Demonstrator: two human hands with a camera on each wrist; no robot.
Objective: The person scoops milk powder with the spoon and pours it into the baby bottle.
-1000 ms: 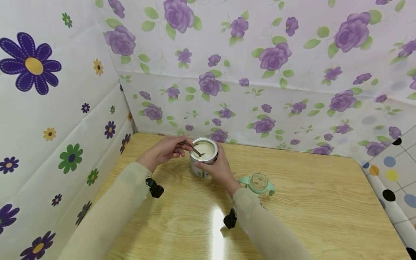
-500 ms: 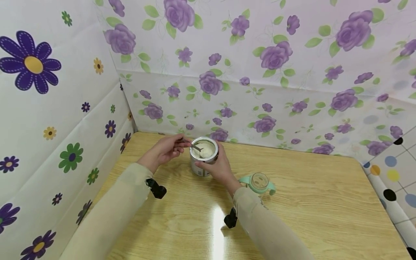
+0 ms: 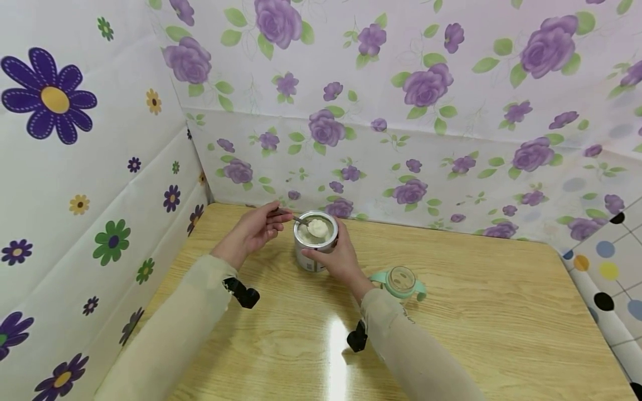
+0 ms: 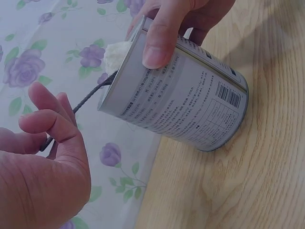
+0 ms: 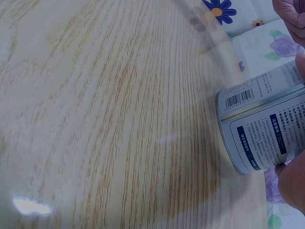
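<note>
Can [image 4: 183, 102], pale and silver-rimmed

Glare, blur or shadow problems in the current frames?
Head: bright glare streak on the table, between the sleeves; left wrist: finest print on the can too soft to read, dim shadow on the table toward the upper right; right wrist: small glare spot at lower left, picture slightly hazy, can cut off by the right edge.
</note>
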